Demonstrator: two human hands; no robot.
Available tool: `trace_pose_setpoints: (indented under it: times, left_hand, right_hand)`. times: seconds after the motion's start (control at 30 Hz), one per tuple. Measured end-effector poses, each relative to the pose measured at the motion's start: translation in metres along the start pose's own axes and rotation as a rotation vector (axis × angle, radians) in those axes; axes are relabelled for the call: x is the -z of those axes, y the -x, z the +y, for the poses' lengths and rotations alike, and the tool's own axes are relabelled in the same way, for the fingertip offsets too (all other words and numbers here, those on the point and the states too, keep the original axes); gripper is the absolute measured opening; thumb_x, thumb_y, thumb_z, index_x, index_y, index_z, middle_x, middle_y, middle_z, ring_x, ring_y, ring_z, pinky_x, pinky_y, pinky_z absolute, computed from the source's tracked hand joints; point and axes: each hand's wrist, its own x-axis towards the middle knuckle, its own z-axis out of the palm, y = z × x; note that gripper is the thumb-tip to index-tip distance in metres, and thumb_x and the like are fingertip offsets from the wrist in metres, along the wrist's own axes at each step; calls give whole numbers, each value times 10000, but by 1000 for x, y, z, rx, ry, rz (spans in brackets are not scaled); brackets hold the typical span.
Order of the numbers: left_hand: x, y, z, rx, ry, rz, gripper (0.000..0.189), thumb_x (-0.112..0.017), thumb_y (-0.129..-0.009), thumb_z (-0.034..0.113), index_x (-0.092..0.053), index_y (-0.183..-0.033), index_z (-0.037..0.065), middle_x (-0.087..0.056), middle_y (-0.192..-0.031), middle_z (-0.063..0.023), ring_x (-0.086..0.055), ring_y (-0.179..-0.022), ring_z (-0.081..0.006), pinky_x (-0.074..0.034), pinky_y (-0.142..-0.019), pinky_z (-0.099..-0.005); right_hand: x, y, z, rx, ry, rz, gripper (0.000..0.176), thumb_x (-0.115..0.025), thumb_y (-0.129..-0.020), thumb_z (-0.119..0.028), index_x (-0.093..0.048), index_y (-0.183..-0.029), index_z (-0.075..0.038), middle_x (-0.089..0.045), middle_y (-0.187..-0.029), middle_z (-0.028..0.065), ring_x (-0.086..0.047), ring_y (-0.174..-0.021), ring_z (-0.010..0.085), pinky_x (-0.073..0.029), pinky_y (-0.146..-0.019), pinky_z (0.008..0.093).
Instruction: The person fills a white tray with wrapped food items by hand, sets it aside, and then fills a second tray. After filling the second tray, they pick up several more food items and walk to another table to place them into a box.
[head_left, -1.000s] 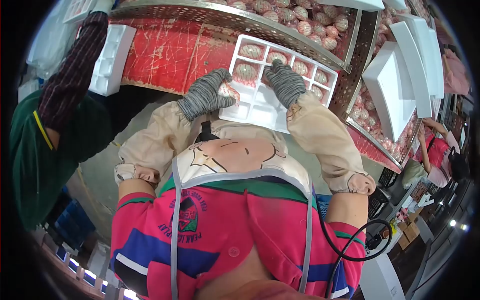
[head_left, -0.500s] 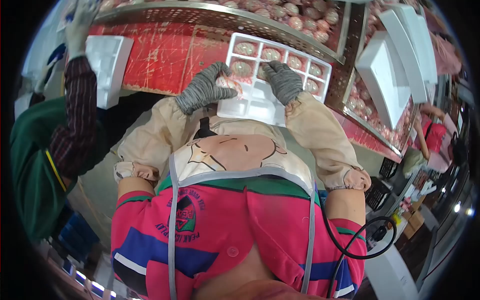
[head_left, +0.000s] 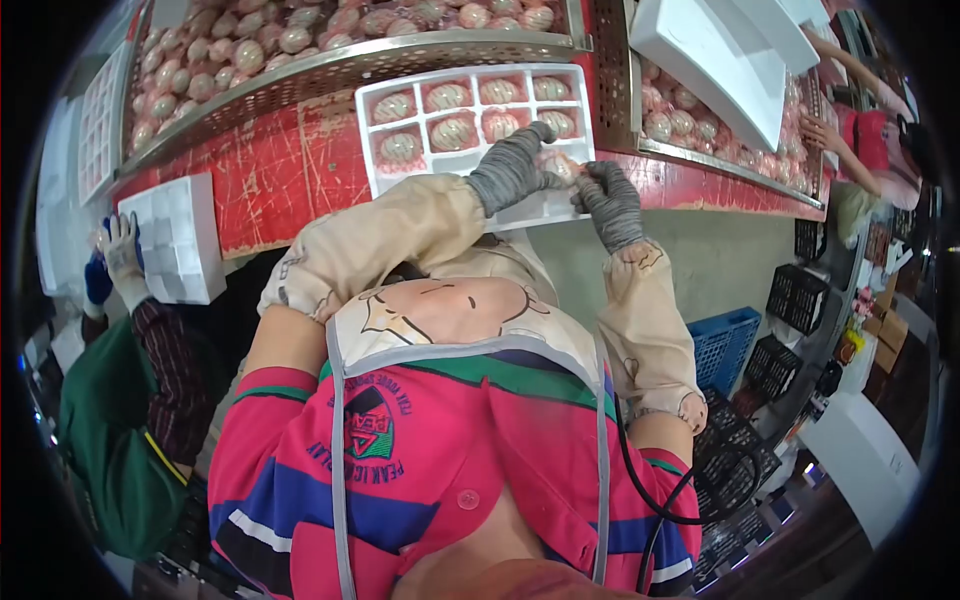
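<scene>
A white compartment tray (head_left: pixel 478 72) sits at the red table's near edge. Round pale items in clear, pinkish wrapping, such as this wrapped ball (head_left: pixel 453 133), fill its two far rows; their exact kind I cannot make out. Over the tray's near right part, my left hand (head_left: pixel 510 168), in a grey glove, grips another wrapped ball (head_left: pixel 560 168) between thumb and fingers. From the other side, my right hand (head_left: pixel 612 205), gloved likewise, pinches the edge of that same ball's wrapping. My left forearm and hand hide part of the tray's near row.
Metal-rimmed bins of wrapped balls (head_left: pixel 235 50) stand beyond the red table (head_left: pixel 270 160) and to the right. White foam boxes (head_left: pixel 700 55) rest over the right bin. At left, a co-worker's gloved hands (head_left: pixel 122 250) are at another white tray (head_left: pixel 185 235). Black crates (head_left: pixel 797 298) stand at right.
My hands have come together on one wrapped ball. Earlier, the left held a ball at the tray's left side while the right touched one inside the tray. The view has shifted.
</scene>
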Motion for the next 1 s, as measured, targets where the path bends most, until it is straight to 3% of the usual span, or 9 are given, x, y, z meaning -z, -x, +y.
trace_pose_setpoints:
  times: [0.13, 0.2, 0.27, 0.47, 0.57, 0.73, 0.8, 0.9, 1.0]
  left_hand:
    - [-24, -17, 12, -280, -311, 106, 440, -711, -761, 299, -548, -1084, 48, -580, -943, -151, -595, -839, -315, -479, -774, -408]
    - [-30, -25, 2, -311, -336, 141, 366, -669, -788, 304, -577, -1038, 53, -572, -922, -150, -587, -853, -327, -476, -753, -423]
    - [-34, -39, -24, -504, -397, 183, 351, -672, -779, 298, -592, -1028, 64, -566, -915, -140, -583, -844, -314, -471, -739, -424]
    - [-18, -24, -5, -464, -645, 124, 384, -676, -734, 295, -623, -1071, 119, -568, -931, -91, -551, -870, -261, -446, -719, -402]
    - [-19, -20, -9, -468, -812, 254, 431, -681, -724, 326, -620, -1102, 127, -571, -942, -76, -536, -922, -261, -436, -751, -418]
    - [-13, -22, -10, -321, -382, 283, 410, -697, -710, 269, -627, -1081, 108, -582, -903, -88, -541, -897, -287, -440, -781, -428]
    - [-10, -23, -11, -236, -162, 324, 391, -699, -708, 231, -629, -1067, 94, -585, -880, -99, -547, -874, -303, -444, -782, -426]
    - [1, -31, -18, -238, -357, 164, 264, -716, -663, 107, -643, -913, 62, -600, -863, -124, -571, -843, -310, -463, -738, -411]
    - [13, -15, 16, -628, -380, 421, 223, -718, -641, 51, -625, -844, 58, -592, -818, -114, -577, -775, -300, -469, -692, -407]
  right_hand:
    - [20, -21, 8, -10, 205, 89, 145, -563, -877, -64, -530, -1008, -10, -599, -690, 86, -572, -550, 126, -464, -500, 261]
    - [29, -23, -1, -76, 417, 47, 224, -596, -845, -90, -534, -1048, -17, -621, -811, 139, -624, -665, 215, -510, -609, 335]
    - [33, -20, -8, 507, 892, 151, 332, -636, -808, -169, -539, -1095, -35, -602, -1002, 170, -607, -899, 306, -498, -789, 404]
    - [20, -38, -16, 575, 1160, -63, 425, -651, -791, -278, -541, -1143, -66, -563, -1096, 150, -535, -1051, 319, -453, -892, 412]
    - [18, -40, -26, 482, 1149, -160, 442, -662, -782, -273, -539, -1147, -57, -564, -1057, 151, -542, -1016, 323, -457, -875, 421]
    - [33, -50, -10, 601, 902, -124, 375, -672, -770, -168, -550, -1102, -43, -579, -973, 138, -576, -927, 276, -480, -822, 368]
    - [32, -48, -9, 263, 345, -48, 307, -625, -801, -24, -549, -1098, -35, -570, -922, 70, -563, -802, 134, -485, -730, 262]
    - [19, -30, -27, 240, 380, 58, 262, -581, -833, 20, -541, -1090, -20, -575, -939, 47, -540, -785, 92, -473, -720, 229]
    - [12, -1, -29, 478, 429, 261, 270, -605, -829, -12, -544, -1091, -18, -594, -957, 61, -573, -811, 126, -486, -739, 267]
